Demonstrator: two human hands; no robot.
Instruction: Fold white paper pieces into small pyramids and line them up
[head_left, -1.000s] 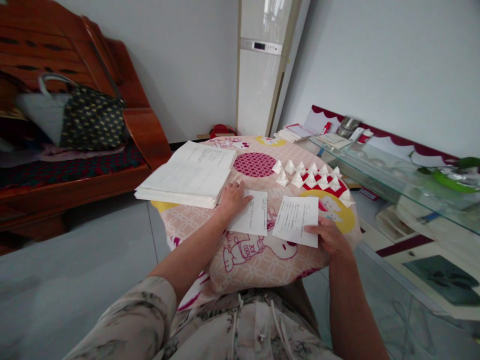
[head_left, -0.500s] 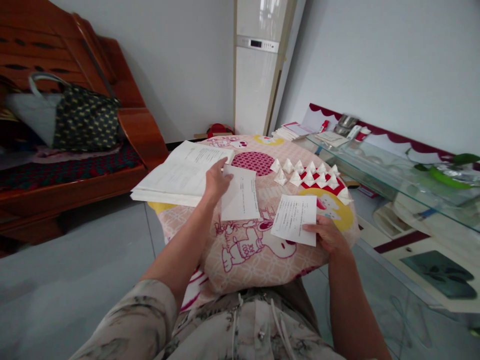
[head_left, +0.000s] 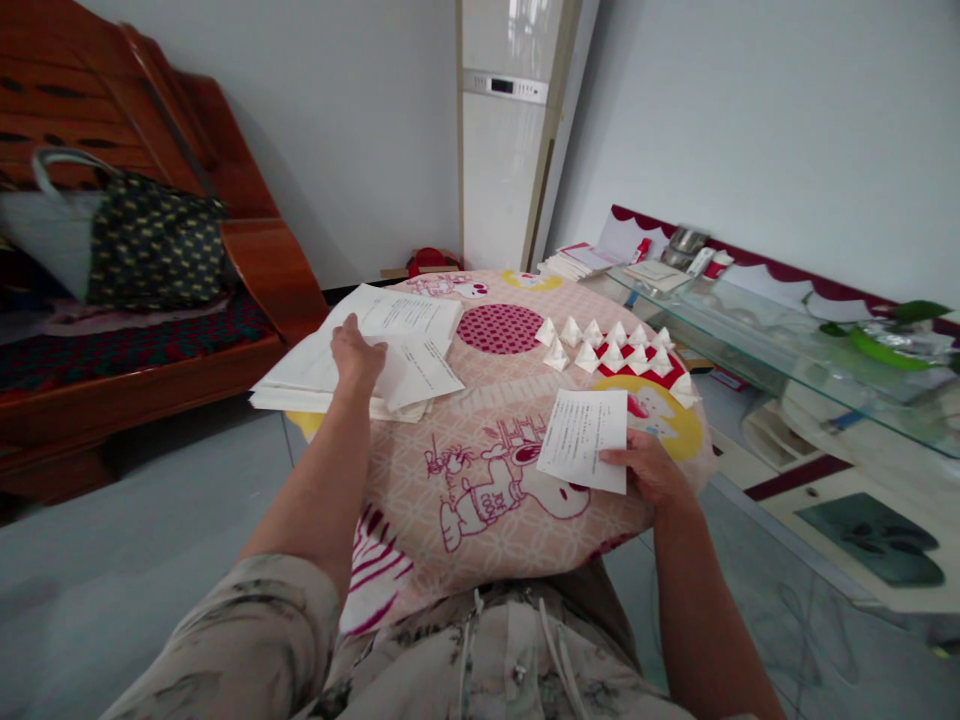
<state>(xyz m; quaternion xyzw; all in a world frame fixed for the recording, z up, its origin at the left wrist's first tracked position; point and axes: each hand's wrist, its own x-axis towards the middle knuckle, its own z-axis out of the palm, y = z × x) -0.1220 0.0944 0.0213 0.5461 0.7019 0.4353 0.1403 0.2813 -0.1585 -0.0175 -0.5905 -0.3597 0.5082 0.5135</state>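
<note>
My left hand [head_left: 357,356] is over the stack of printed pages [head_left: 315,355], closed on the edge of a small sheet of printed paper [head_left: 420,372]. That sheet lies slanted across the stack's right side and partly covers it. Between the thumb and fingers of my right hand [head_left: 654,468] is a second sheet of printed paper [head_left: 585,438], held by its right edge just above the tablecloth. Beyond this sheet, several white folded paper pyramids [head_left: 613,357] stand in rows, some on a red patch of the cloth.
A pink patterned cloth [head_left: 487,540] covers the round table. To the right stands a glass-topped cabinet [head_left: 750,330] with papers, a metal container and a plant. A wooden sofa [head_left: 262,270] with a dark patterned bag [head_left: 157,240] is at left. A tall white appliance [head_left: 501,170] stands behind.
My left hand has moved left with its sheet, from above the table's middle onto the stack. My right hand keeps its sheet in nearly the same place.
</note>
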